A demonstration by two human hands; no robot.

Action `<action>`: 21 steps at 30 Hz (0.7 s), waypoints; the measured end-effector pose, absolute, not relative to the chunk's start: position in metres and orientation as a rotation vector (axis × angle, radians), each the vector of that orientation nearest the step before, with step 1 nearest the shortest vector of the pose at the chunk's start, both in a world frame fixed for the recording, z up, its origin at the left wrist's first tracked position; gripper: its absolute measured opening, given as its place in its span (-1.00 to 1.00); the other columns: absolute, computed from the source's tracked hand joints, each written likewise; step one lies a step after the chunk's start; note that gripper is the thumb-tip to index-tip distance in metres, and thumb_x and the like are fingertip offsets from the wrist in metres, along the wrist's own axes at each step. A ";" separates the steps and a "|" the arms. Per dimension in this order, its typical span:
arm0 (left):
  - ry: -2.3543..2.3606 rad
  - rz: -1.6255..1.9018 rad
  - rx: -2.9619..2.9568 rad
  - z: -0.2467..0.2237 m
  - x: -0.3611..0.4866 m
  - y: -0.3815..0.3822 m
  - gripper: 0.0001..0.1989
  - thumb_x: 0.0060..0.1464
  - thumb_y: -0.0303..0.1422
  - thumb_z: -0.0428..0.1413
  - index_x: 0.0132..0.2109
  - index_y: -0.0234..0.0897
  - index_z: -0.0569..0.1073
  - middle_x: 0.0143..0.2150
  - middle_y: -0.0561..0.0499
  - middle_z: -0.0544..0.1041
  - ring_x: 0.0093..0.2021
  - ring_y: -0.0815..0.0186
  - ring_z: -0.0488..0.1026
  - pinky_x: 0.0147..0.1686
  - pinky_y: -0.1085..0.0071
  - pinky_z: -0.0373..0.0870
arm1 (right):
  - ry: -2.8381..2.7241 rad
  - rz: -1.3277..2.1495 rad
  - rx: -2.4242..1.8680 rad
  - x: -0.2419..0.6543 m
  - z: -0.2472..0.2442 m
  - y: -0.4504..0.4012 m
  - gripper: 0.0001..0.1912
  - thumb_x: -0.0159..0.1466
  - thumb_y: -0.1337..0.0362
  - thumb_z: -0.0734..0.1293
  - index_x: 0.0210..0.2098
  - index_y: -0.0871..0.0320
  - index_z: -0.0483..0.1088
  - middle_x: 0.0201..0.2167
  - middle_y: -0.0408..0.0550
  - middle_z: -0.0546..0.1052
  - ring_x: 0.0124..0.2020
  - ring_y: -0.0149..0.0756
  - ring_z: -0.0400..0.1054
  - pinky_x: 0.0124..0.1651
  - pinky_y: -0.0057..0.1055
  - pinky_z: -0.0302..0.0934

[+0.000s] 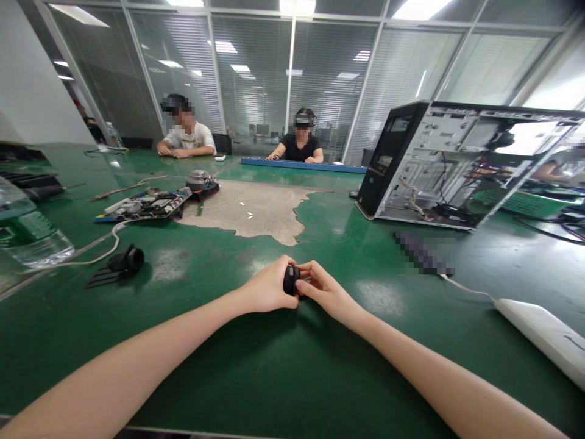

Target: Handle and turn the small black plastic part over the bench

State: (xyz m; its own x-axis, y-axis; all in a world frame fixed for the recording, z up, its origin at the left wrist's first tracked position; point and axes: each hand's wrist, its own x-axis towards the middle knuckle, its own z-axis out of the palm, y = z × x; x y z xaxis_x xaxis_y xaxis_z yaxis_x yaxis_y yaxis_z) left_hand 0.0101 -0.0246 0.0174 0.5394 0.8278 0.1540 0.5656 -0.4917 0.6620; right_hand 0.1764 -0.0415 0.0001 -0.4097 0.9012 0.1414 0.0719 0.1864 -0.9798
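A small black object (291,280) is held between both hands above the green table (219,366), near the middle of the view. My left hand (269,285) wraps round its left side, with the thumb low and the fingers behind it. From the right, my right hand (322,288) pinches the same object with thumb and fingertips. What the object is cannot be made out, as the fingers cover part of it. Another black part with a round end and thin prongs (119,266) lies on the table to the left of my hands.
An open computer case (439,164) stands at the right, with a white power strip (539,332) nearer. At the left are a circuit board (146,204), a clear bottle (31,228) and a cable (109,247). Two people (189,137) (301,143) sit across the table.
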 end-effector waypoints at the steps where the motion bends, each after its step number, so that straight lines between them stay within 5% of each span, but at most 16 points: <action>1: 1.124 0.623 2.227 0.018 0.010 -0.025 -0.45 -0.28 -0.36 0.15 -0.07 -0.27 0.19 -0.23 -0.01 0.38 -0.28 0.24 0.36 -0.33 0.38 0.29 | -1.669 1.338 -0.912 0.177 0.002 -0.042 -0.71 0.12 0.16 0.28 -0.20 0.11 0.19 -0.31 -0.15 0.34 -0.32 -0.41 0.30 -0.21 -0.36 0.21; 21: 1.132 0.619 2.213 0.020 0.010 -0.025 -0.46 -0.30 -0.38 0.15 -0.09 -0.27 0.20 -0.24 0.00 0.39 -0.29 0.24 0.36 -0.35 0.39 0.28 | -1.661 1.380 -0.892 0.177 0.006 -0.045 -0.67 0.08 0.22 0.32 -0.18 0.09 0.17 -0.26 -0.14 0.33 -0.34 -0.43 0.32 -0.23 -0.38 0.22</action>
State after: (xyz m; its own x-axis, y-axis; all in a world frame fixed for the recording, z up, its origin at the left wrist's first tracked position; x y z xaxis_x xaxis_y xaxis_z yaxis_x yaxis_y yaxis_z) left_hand 0.0102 -0.0249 0.0203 0.5340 0.8336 0.1414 0.5688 -0.4780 0.6693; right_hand 0.1769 -0.0451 0.0064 -0.4457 0.8855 0.1310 0.0335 0.1627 -0.9861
